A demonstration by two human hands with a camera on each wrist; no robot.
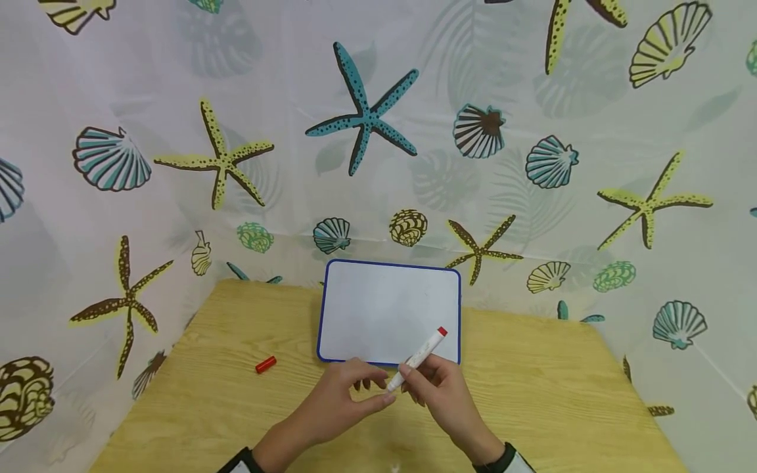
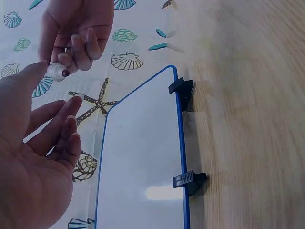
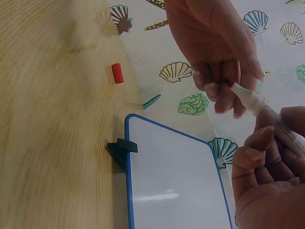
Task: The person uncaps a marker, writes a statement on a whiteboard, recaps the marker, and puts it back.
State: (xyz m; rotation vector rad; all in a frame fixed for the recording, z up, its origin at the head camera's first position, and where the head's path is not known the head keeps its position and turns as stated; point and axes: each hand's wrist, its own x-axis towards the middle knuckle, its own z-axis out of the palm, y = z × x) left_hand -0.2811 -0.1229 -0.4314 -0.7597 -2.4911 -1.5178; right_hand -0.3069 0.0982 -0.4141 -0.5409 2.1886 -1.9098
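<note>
My right hand (image 1: 443, 397) pinches a white marker (image 1: 424, 351) by its barrel between thumb and fingers. The marker slants, its red end (image 1: 442, 332) up to the right and its bare, dark-red tip (image 3: 229, 83) toward the left hand. My left hand (image 1: 331, 402) is beside that tip, fingers loosely spread and apart from one another; whether its thumb touches the marker I cannot tell. A red cap (image 1: 266, 365) lies on the table, left of the whiteboard (image 1: 390, 309). The blue-framed board stands behind both hands, its white surface without visible marks.
Dark clip-like feet (image 2: 189, 181) hold the board's lower edge on the wood-grain table (image 1: 550, 394). A white sheet (image 1: 284, 79) printed with shells and starfish hangs at the back and both sides. Each wrist wears a dark band (image 1: 495, 458).
</note>
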